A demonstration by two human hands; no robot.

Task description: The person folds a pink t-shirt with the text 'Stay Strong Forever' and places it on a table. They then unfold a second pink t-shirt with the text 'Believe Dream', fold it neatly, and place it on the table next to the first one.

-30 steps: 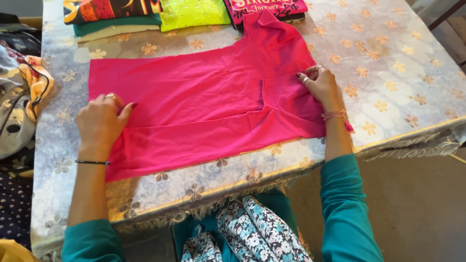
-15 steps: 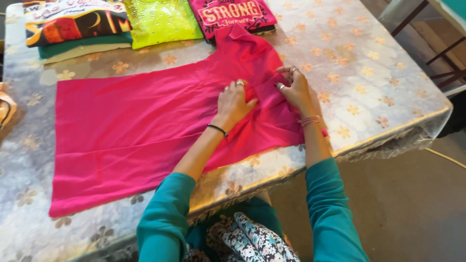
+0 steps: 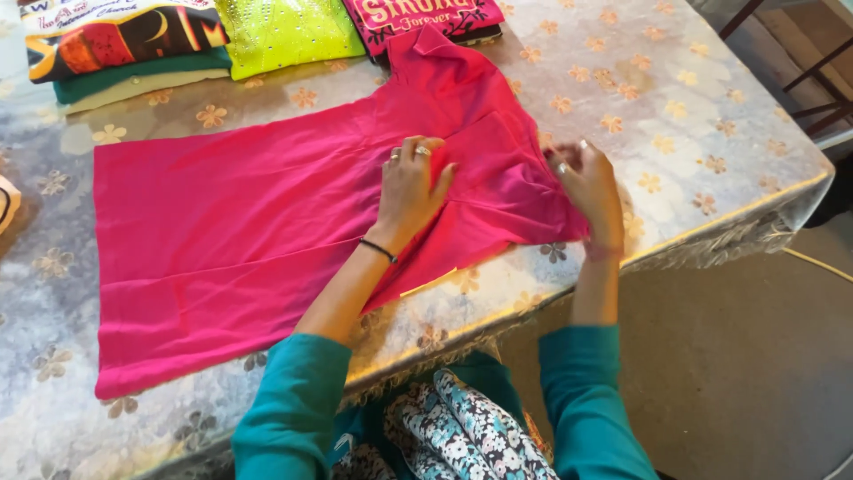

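Observation:
A bright pink shirt [image 3: 240, 231] lies spread flat on the table [image 3: 711, 151], its collar end toward the far side. My left hand [image 3: 410, 188] rests palm down on the shirt near its right part, fingers apart, pressing the fabric flat. My right hand [image 3: 588, 185] sits at the shirt's right edge with its fingers pinching the pink fabric of the folded sleeve. Both forearms come out of teal sleeves, and a thin dark band circles the left wrist.
Folded clothes line the table's far edge: a multicoloured stack [image 3: 124, 44], a neon yellow-green piece [image 3: 284, 31] and a dark pink printed shirt [image 3: 426, 18]. The table has a glossy flowered cover. Brown floor [image 3: 737, 356] lies to the right, with dark chair legs [image 3: 800, 80] beyond.
My left hand moved from the shirt's left end across to its right part. My right hand stayed at the right edge, working the sleeve fabric. The camera view shifted left.

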